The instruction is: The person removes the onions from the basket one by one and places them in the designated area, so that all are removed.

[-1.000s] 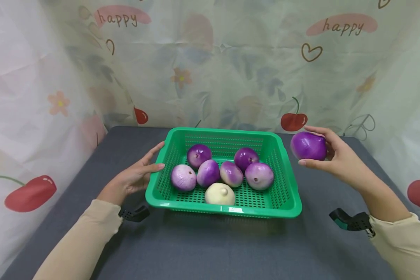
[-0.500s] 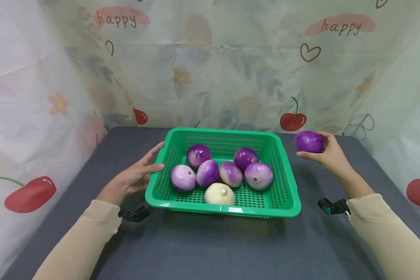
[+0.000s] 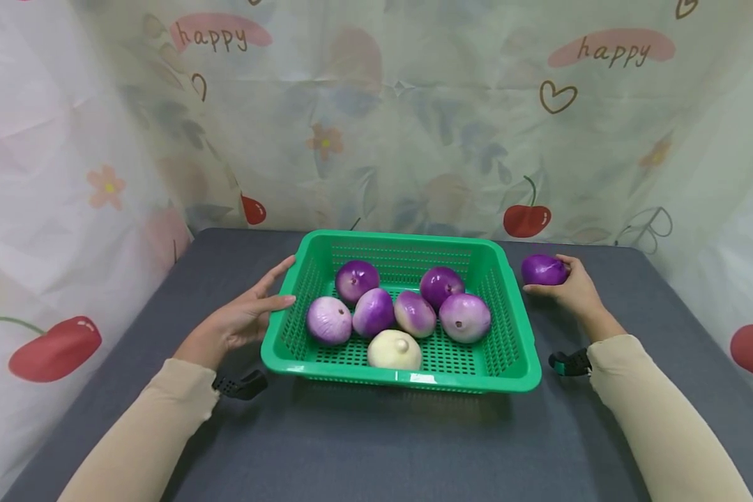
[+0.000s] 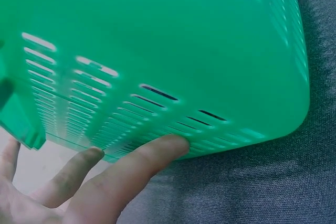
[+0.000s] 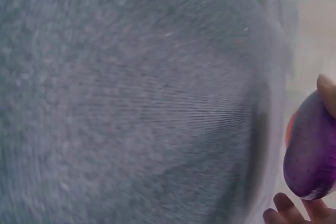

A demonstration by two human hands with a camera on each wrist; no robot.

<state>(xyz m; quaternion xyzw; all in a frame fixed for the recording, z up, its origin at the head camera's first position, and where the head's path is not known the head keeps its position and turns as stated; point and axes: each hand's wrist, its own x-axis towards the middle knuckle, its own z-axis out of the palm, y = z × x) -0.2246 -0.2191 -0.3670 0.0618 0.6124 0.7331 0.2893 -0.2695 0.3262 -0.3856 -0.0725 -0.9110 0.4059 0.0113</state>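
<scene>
A glossy round purple eggplant [image 3: 542, 270] is held in my right hand [image 3: 579, 291], to the right of the green basket [image 3: 514, 380]. In the right wrist view the eggplant [image 5: 311, 150] shows at the right edge, with a thumb on one side and fingers on the other. Whether it touches the table cannot be seen. My left hand [image 3: 241, 317] rests against the basket's left side with extended fingers; in the left wrist view, fingers [image 4: 136, 169] touch the slotted outer wall. Inside the basket lie several purple-and-white eggplants [image 3: 373, 312] and a cream-coloured round one [image 3: 394, 350] with a nub.
A grey cloth covers the table [image 3: 376, 446]. Beyond its back edge hangs a printed curtain [image 3: 401, 139], and similar cloth hangs at both sides. The basket stands at the middle of the table, towards the back.
My right hand has moved forward, away from me, and then lower with the eggplant, coming closer to the table right of the basket. My left hand and the basket have stayed put.
</scene>
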